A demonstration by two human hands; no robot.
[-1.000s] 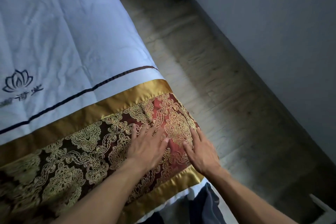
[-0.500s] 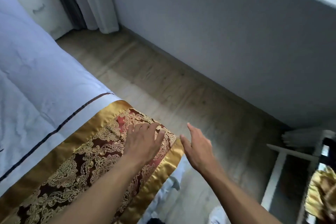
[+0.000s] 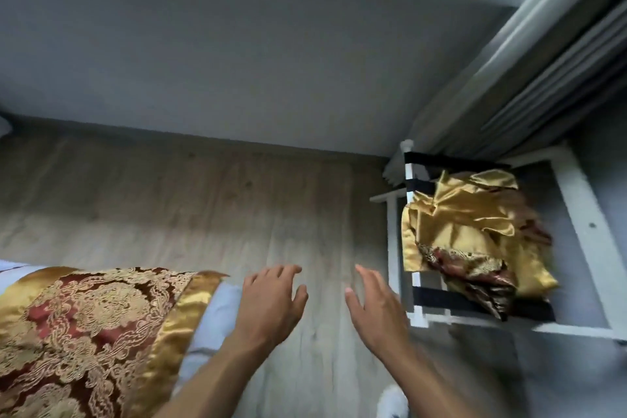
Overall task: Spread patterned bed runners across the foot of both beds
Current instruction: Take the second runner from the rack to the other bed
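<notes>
On white rack point(image 3: 582, 214), crumpled satin runner point(image 3: 475, 234).

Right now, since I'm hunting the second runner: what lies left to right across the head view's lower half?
Red-and-gold patterned bed runner, left hand, right hand, crumpled gold satin runner heaped on the white strapped rack.

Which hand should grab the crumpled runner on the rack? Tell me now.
Right, probably. The right hand is open, empty and nearer the crumpled runner on the white rack; the left hand hovers farther off, beside the spread runner.
</notes>
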